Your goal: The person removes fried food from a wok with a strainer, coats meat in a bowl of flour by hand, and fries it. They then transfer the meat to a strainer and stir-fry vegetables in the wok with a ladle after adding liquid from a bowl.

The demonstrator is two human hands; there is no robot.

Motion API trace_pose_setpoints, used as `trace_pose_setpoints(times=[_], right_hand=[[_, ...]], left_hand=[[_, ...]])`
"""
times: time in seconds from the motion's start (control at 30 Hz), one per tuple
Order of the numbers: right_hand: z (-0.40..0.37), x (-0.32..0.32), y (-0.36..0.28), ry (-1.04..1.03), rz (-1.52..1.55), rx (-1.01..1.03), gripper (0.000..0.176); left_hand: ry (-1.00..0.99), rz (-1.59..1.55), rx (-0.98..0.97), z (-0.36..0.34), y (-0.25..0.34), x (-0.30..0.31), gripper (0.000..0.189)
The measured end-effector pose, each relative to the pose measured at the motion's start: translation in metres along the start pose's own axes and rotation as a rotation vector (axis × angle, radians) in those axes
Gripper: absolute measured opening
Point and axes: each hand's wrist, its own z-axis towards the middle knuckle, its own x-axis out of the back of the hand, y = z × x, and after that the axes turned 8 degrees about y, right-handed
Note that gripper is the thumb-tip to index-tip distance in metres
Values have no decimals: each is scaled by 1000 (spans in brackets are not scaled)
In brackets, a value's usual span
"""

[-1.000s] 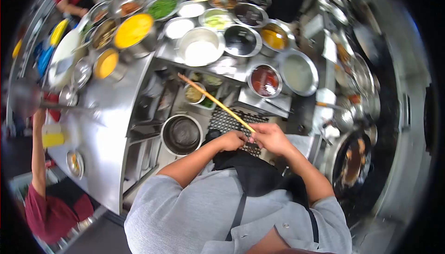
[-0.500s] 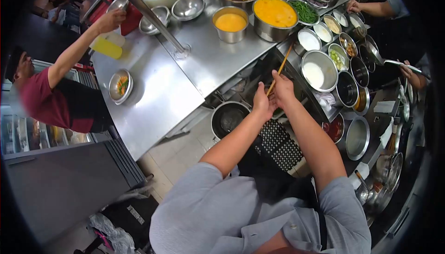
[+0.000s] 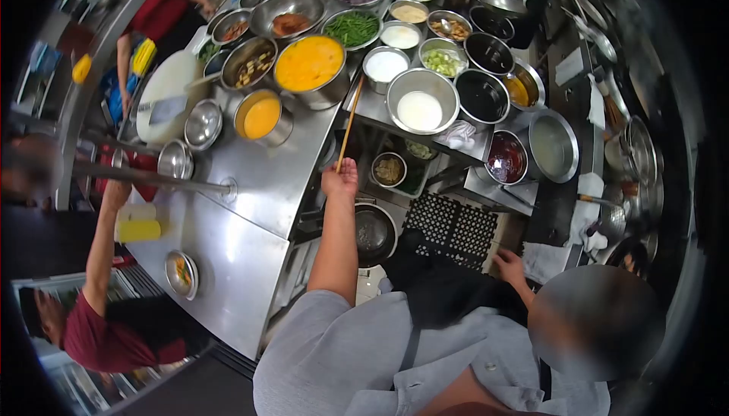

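L hand [image 3: 339, 178] pinches chopsticks [image 3: 350, 121] at their lower end; tips sit at counter edge just beside egg bowl [image 3: 310, 65], not in it. R hand [image 3: 510, 268] low by black mat [image 3: 452, 227], fingers loose, empty. Est.: reach only, no contact w/ food yet.

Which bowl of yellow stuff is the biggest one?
The wide bowl beside the green beans, close to the tips of the chopsticks in the left hand. The other yellow pot, to its lower left, is clearly smaller.
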Motion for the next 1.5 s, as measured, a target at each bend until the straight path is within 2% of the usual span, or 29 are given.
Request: trace_pose_setpoints(times=[0.1, 0.17, 0.2, 0.23, 0.27, 0.33, 0.37, 0.4, 0.43, 0.47, 0.5, 0.53, 0.57, 0.63, 0.7, 0.77, 0.8, 0.83, 0.9, 0.93, 1.03, 1.07, 1.1, 1.17, 1.23, 1.33, 1.37, 1.43, 1.5], right_hand=[[-11, 36, 90, 150, -160, -48, 42], [-29, 43, 118, 201, -21, -229, 39], [-31, 41, 142, 190, -9, -243, 37], [-50, 45, 111, 178, -11, -245, 36], [-46, 38, 146, 157, -118, -146, 36], [-65, 46, 116, 116, -191, -266, 38], [-72, 45, 123, 215, -139, -286, 42], [-77, 39, 136, 453, -70, -241, 44], [-79, 36, 149, 537, 163, -305, 41], [-87, 63, 117, 400, 557, -536, 32], [-95, 77, 99, 408, 748, -548, 26], [-95, 88, 86, 443, 830, -525, 24], [-90, 100, 78, 467, 902, -495, 23], [-64, 125, 64, 588, 947, -378, 25], [-49, 165, 51, 579, 1008, -259, 26], [-54, 216, 44, 476, 1054, -284, 29], [-56, 234, 54, 440, 862, -257, 34], [-65, 247, 68, 455, 872, -241, 34], [-91, 279, 101, 1028, -78, -259, 39], [-98, 290, 125, 1045, -64, -260, 39], [-101, 311, 200, 1063, 919, -679, 29], [-96, 314, 214, 1011, 1244, -814, 26], [-89, 316, 225, 1001, 1236, -811, 26], [-86, 320, 244, 657, 1962, -385, 20], [-107, 339, 235, 742, 1880, -405, 20], [-153, 369, 217, 806, 1076, -833, 18], [-161, 367, 223, 840, 1082, -856, 18], [-173, 358, 226, 1177, 960, -753, 20], [-190, 363, 220, 1181, 875, -837, 21]], left_hand=[[102, 24, -13, -4, 0, -39, 31], [157, 140, 39, 16, -3, -63, 41], [98, 364, -139, 31, -7, -72, 50], [-54, 508, -253, 18, -12, -76, 60], [-66, 397, -53, 66, -8, -83, 69], [-61, 366, 12, 48, -16, -89, 83], [175, 230, 378, 88, -7, -88, 94], [112, 470, 306, 81, -15, -64, 98], [22, 669, 213, 55, -38, -46, 102], [199, 798, -81, -26, -89, -30, 85], [-181, 989, 583, 69, -71, 12, 71], [-246, 1268, 640, 14, -120, 22, 60], [-355, 1608, 346, -49, -167, 33, 47], [-333, 1538, 398, -155, -240, 22, 29], [-893, 1706, 493, -162, -292, 3, 21], [-1016, 1793, 403, -228, -345, -27, 17], [-1084, 1803, 334, -235, -370, -36, 17], [-1162, 1815, 265, -242, -394, -43, 17], [-1159, 1808, 185, -277, -431, -59, 14], [-1189, 1781, 252, -295, -444, -64, 13], [-1246, 1684, 298, -317, -481, -70, 10], [-1419, 1640, 46, -325, -490, -77, 10], [-1574, 1582, -214, -336, -502, -85, 9], [-1710, 1446, -453, -367, -526, -116, 10], [-1832, 1369, -806, -376, -555, -159, 10], [-1841, 1285, -706, -402, -587, -200, 10], [-1854, 1274, -641, -402, -596, -207, 10], [-1915, 1269, -703, -410, -607, -206, 11], [-1946, 1277, -666, -412, -617, -198, 12]])
